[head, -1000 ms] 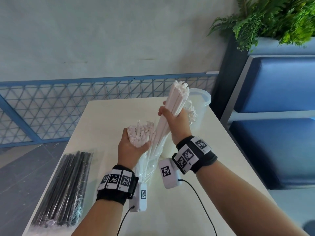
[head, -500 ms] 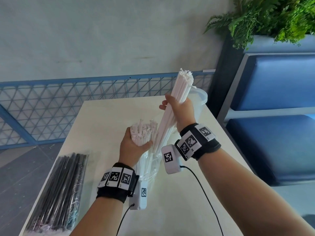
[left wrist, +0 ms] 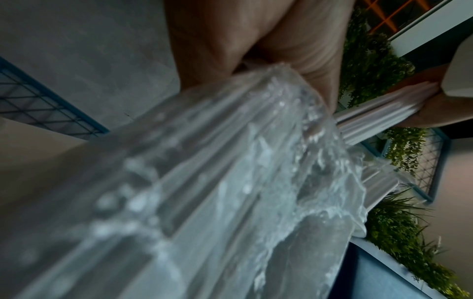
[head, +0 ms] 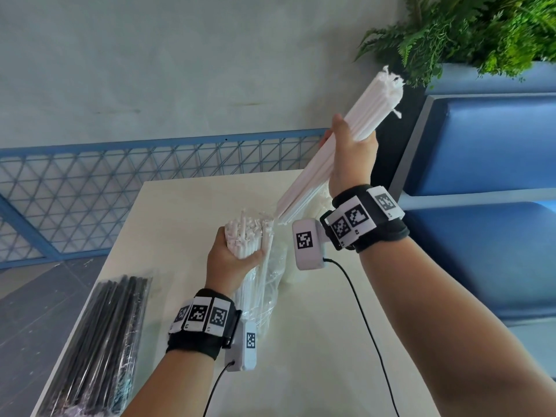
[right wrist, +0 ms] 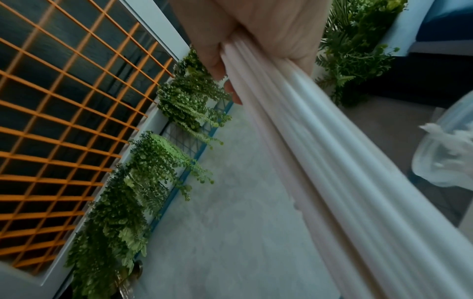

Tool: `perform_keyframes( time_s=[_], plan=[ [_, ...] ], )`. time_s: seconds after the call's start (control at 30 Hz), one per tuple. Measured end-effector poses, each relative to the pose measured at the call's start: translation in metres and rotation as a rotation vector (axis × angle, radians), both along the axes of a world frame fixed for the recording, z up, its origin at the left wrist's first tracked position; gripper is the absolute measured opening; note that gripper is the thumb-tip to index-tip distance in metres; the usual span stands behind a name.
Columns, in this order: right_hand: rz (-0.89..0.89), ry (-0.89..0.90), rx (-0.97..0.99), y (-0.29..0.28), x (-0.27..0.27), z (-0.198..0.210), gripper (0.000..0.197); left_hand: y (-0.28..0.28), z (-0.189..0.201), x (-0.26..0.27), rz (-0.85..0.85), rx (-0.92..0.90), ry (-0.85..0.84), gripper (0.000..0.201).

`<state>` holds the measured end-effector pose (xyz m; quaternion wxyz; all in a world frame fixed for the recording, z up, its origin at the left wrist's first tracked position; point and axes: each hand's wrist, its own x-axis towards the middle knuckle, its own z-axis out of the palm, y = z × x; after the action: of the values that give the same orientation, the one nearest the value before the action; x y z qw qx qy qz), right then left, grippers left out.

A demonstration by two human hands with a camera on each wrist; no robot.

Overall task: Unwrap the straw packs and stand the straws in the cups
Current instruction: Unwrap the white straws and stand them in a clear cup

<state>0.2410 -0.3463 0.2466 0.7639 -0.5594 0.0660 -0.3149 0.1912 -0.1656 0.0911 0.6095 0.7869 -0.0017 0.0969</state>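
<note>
My right hand (head: 350,149) grips a bundle of white straws (head: 364,112) and holds it slanted in the air, top end up to the right. Its lower end hangs just above the opened pack of white straws (head: 248,236), which my left hand (head: 236,257) grips near its top. The pack's clear wrapper (head: 266,296) hangs down to the table. In the right wrist view the bundle (right wrist: 332,161) runs out of my fist, and a clear cup (right wrist: 450,157) holding white straws shows at the right. In the head view my right wrist hides most of that cup.
A sealed pack of black straws (head: 102,341) lies along the left edge of the white table (head: 316,371). A blue mesh railing (head: 90,191) stands beyond the table. A blue bench (head: 487,236) and a planter with ferns (head: 481,34) are on the right.
My right hand has drawn the bundle of white straws up and to the right, out of the pack. My left hand has stayed on the pack. The view has tilted upward.
</note>
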Motion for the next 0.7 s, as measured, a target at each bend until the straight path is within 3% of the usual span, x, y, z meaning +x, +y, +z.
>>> perform_keyframes(
  time_s=[0.13, 0.3, 0.4, 0.57, 0.63, 0.7],
  plan=[
    [-0.035, -0.011, -0.181, 0.005, 0.003, -0.004, 0.013, 0.001, 0.003, -0.003, -0.006, -0.015, 0.006, 0.049],
    [0.062, 0.198, -0.469, 0.018, 0.013, -0.056, 0.021, 0.003, 0.000, -0.002, 0.000, -0.032, 0.029, 0.065],
    [0.041, 0.254, -0.454, 0.021, 0.013, -0.075, 0.033, 0.004, 0.001, -0.003, 0.028, 0.009, 0.027, 0.055],
    [0.106, 0.116, -0.478, 0.021, 0.006, -0.083, 0.051, 0.005, 0.002, -0.005, 0.031, 0.003, 0.035, 0.049],
    [0.113, 0.119, -0.499, 0.022, 0.004, -0.087, 0.049, 0.005, 0.002, -0.005, 0.028, -0.006, 0.041, 0.048],
    [0.100, 0.139, -0.527, 0.024, 0.005, -0.092, 0.034, 0.005, 0.002, -0.005, 0.034, -0.006, 0.044, 0.049]
  ],
)
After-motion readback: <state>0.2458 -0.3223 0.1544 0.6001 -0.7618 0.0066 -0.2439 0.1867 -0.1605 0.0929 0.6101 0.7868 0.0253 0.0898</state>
